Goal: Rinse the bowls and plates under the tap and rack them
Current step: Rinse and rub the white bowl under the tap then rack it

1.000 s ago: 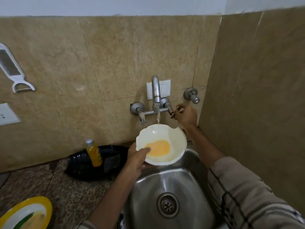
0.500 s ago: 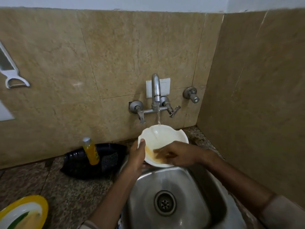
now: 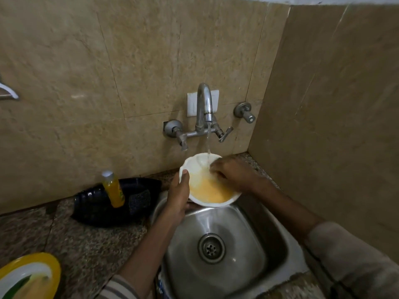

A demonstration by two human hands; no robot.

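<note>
Left hand [image 3: 178, 198] gripping white bowl [image 3: 210, 192] under running tap [image 3: 205, 104], right hand [image 3: 232, 172] inside

Home kitchen, washing-up corner. Stainless steel sink [image 3: 248, 223] sunk in speckled stone bench [image 3: 86, 244]; wall-mounted tap [image 3: 204, 104] running above it; beige tiled walls [image 3: 151, 50]; yellow bottle [image 3: 113, 189] and scrub pad [image 3: 139, 200] in black tray [image 3: 92, 210] at bench's back edge.

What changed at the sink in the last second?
The right hand let go of the tap handle and moved down into the bowl, its fingers now touching the inside under the water. The left hand still grips the bowl's rim over the sink; water still runs.
</note>
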